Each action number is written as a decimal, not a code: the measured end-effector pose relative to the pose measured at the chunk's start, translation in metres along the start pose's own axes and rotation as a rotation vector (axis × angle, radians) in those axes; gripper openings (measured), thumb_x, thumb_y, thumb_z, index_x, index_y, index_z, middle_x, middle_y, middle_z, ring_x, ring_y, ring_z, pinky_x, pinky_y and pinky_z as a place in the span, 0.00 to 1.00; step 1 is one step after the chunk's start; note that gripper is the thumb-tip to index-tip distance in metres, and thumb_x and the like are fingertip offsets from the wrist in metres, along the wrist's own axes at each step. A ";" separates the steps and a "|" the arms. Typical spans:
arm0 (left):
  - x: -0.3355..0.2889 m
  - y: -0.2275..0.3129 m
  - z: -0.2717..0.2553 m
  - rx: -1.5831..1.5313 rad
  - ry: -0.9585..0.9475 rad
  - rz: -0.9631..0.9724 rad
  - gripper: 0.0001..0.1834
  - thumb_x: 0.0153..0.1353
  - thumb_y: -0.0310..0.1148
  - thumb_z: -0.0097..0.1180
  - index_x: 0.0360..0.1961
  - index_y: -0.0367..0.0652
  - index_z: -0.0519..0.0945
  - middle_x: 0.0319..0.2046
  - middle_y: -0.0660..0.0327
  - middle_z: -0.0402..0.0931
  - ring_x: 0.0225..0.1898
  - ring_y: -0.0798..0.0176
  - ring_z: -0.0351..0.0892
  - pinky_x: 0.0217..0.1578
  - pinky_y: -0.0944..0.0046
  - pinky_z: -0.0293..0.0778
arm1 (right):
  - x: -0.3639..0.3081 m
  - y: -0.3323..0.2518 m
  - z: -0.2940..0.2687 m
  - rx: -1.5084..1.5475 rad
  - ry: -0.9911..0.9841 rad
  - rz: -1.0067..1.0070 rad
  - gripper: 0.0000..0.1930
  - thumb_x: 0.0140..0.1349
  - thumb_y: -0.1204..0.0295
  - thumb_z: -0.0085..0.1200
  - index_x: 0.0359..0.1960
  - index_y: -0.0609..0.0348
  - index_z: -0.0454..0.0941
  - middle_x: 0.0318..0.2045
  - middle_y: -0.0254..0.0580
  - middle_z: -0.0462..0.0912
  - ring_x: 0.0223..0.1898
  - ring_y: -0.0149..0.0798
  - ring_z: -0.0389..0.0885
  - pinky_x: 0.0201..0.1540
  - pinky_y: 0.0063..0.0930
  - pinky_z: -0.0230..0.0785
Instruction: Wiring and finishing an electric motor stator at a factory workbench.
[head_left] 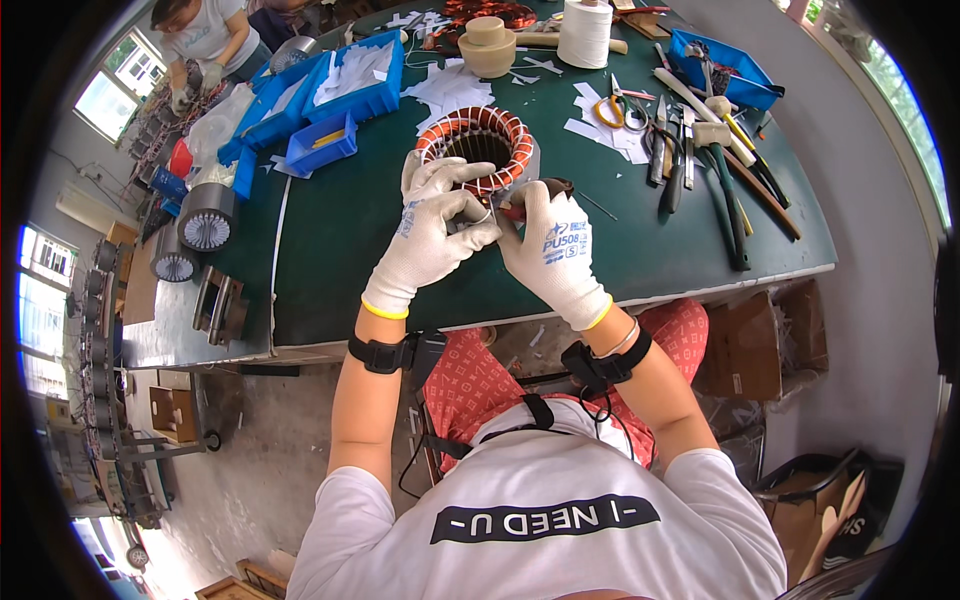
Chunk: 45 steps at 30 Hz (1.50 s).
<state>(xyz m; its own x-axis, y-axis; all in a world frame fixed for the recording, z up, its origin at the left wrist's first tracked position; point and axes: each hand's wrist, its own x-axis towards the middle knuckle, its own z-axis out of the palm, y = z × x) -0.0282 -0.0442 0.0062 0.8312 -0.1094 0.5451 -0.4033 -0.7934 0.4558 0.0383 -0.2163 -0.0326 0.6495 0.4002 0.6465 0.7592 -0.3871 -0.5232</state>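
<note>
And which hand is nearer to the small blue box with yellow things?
Left. The left hand is to the right of the blue box; the right hand is farther right.

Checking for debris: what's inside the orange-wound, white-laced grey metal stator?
Inside the stator, pale upright lines show on the dark far wall. The near wall is hidden by the near rim and white-gloved left hand; the bottom is lost in shadow.
</note>
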 end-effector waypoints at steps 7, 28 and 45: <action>0.001 0.002 0.002 -0.060 -0.003 -0.057 0.09 0.49 0.36 0.70 0.23 0.47 0.81 0.58 0.63 0.80 0.66 0.52 0.66 0.74 0.41 0.37 | 0.000 0.000 -0.002 -0.008 0.000 0.020 0.13 0.54 0.69 0.66 0.36 0.57 0.74 0.28 0.53 0.81 0.29 0.54 0.83 0.30 0.44 0.75; -0.105 0.010 -0.072 -0.086 0.411 -0.554 0.08 0.61 0.31 0.66 0.35 0.38 0.82 0.56 0.51 0.77 0.53 0.62 0.78 0.48 0.65 0.75 | 0.056 0.078 -0.050 0.360 -0.031 0.182 0.20 0.56 0.64 0.68 0.47 0.62 0.80 0.30 0.45 0.82 0.32 0.39 0.81 0.38 0.33 0.74; -0.042 0.083 0.070 -0.204 0.089 0.088 0.08 0.55 0.33 0.69 0.36 0.47 0.84 0.25 0.62 0.80 0.26 0.54 0.80 0.30 0.56 0.73 | -0.079 0.031 -0.141 0.731 -0.284 0.795 0.14 0.68 0.70 0.52 0.43 0.70 0.84 0.29 0.33 0.82 0.30 0.25 0.75 0.35 0.20 0.67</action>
<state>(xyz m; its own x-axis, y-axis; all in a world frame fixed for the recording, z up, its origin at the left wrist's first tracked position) -0.0699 -0.1476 -0.0277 0.7563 -0.1126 0.6444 -0.5492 -0.6444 0.5320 0.0050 -0.3764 -0.0215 0.8759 0.4676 -0.1192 -0.0961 -0.0730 -0.9927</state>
